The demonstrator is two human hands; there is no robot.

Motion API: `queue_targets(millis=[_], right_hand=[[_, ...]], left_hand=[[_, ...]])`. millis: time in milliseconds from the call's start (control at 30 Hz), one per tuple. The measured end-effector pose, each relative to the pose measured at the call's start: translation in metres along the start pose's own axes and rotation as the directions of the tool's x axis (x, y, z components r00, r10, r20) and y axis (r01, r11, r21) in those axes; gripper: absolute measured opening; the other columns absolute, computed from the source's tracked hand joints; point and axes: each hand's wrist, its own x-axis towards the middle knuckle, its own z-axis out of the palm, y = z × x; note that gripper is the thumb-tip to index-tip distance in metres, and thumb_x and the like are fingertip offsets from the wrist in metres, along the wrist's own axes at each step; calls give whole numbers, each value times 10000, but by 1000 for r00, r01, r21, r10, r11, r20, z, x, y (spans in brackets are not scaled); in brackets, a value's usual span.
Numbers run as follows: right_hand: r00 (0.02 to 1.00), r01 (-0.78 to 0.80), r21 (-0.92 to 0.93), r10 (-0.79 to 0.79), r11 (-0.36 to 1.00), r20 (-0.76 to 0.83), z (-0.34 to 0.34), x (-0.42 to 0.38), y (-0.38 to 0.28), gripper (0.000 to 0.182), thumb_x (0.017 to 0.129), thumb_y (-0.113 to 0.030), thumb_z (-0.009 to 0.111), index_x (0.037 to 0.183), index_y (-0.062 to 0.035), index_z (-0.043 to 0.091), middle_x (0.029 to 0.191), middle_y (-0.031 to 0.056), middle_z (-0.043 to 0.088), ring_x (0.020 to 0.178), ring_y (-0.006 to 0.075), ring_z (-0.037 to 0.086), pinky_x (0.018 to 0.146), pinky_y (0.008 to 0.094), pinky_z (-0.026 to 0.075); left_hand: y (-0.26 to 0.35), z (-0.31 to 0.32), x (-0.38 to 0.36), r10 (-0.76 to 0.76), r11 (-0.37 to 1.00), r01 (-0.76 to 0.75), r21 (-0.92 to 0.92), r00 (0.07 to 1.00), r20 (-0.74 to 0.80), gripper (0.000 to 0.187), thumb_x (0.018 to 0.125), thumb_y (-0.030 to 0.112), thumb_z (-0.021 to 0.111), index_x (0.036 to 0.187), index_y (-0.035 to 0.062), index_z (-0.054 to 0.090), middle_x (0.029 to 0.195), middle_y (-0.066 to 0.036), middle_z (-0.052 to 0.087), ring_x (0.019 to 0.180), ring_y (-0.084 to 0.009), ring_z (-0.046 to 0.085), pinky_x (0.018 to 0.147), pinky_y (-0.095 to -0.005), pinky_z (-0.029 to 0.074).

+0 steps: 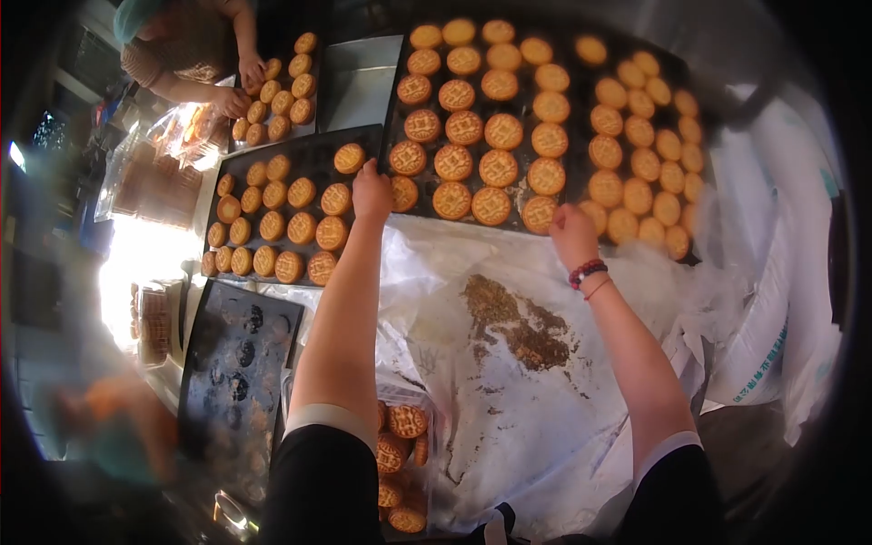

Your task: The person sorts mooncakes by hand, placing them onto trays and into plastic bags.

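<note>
A dark baking tray (472, 136) holds rows of round, golden mooncakes (452, 163) with stamped tops. My left hand (372, 193) is closed at its front left corner, where it meets another tray of mooncakes on the left. At the front right corner, my right hand (574, 234) has its fingers curled against the edge, close to a mooncake (540, 214). A red bead bracelet (588, 272) circles my right wrist. My fingertips are partly hidden in both places.
The left tray (313, 145) and right tray (627, 82) hold more mooncakes. White plastic sheeting (436, 300) with brown crumbs (518, 322) lies in front. A stained dark tray (238, 363) and a clear box of mooncakes (404, 463) are nearer. A co-worker (186, 59) handles mooncakes far left.
</note>
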Motion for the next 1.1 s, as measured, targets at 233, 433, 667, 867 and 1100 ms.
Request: queue_targets(millis=[233,433,667,867,1100], right_hand=[[997,38,102,-30,994,-72,18,-28,14,131,814,50,671,917,12,600,909,153,655,779,290,656,708,386,541],[991,9,352,39,936,-130,4,-35,15,153,907,-4,680,1053,2,635,909,92,623,742,172,613,668,323,521],[997,-39,410,64,911,-46,-26,-10,0,328,1017,-137,628,1322,-24,585,817,57,598,728,123,596,581,298,483],[848,-528,581,411,619,334,-67,75,5,608,933,-292,726,1448,-49,511,853,49,608,858,161,594,747,386,506],[882,-353,701,470,619,29,-41,75,29,582,933,-435,737,1126,113,712,1176,177,734,1058,242,672,841,404,526]], left_hand=[[-7,24,40,-54,971,32,238,995,85,261,1032,225,538,1147,16,643,1134,-230,716,1085,-406,680,918,-514,548],[-29,-1,59,253,958,-259,120,966,59,342,1071,281,483,1027,-7,661,1022,-294,702,1006,-489,654,873,-570,509],[-21,-48,96,400,892,-420,165,905,143,399,1053,271,508,878,-37,692,964,-306,693,964,-504,650,836,-562,526],[-12,-54,86,401,897,-419,142,905,138,383,1046,264,514,899,-42,693,949,-306,690,959,-505,646,844,-570,511],[65,-82,-46,21,981,-28,-192,999,-39,362,1034,278,568,845,-28,608,882,-318,641,888,-530,597,757,-578,445]])
